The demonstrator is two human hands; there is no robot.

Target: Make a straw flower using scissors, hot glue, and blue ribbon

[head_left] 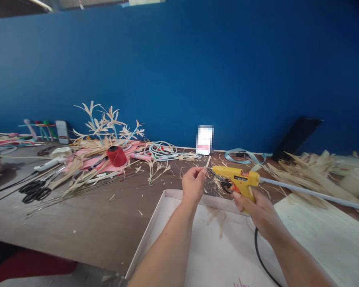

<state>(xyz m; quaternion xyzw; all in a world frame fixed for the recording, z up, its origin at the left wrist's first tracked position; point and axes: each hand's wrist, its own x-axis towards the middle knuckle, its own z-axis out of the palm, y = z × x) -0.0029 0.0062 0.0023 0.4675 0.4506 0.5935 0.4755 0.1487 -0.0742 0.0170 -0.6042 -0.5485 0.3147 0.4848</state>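
Noted on brown table (92,223): white box lid (155,223) in front, husk heap (302,171) at right, red spool (116,155) and black scissors (34,191) well left, none obstructing. Yellow glue gun (236,179) clenched in right hand (254,205) above lid's far rim. Nozzle just beside left hand (193,183), fingertips pinched together, contents too small to tell.

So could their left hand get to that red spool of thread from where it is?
Probably yes. The red spool lies left of the left hand, with only loose straw strips on the table between. But its fingers are pinched on a thin sliver at the glue gun.
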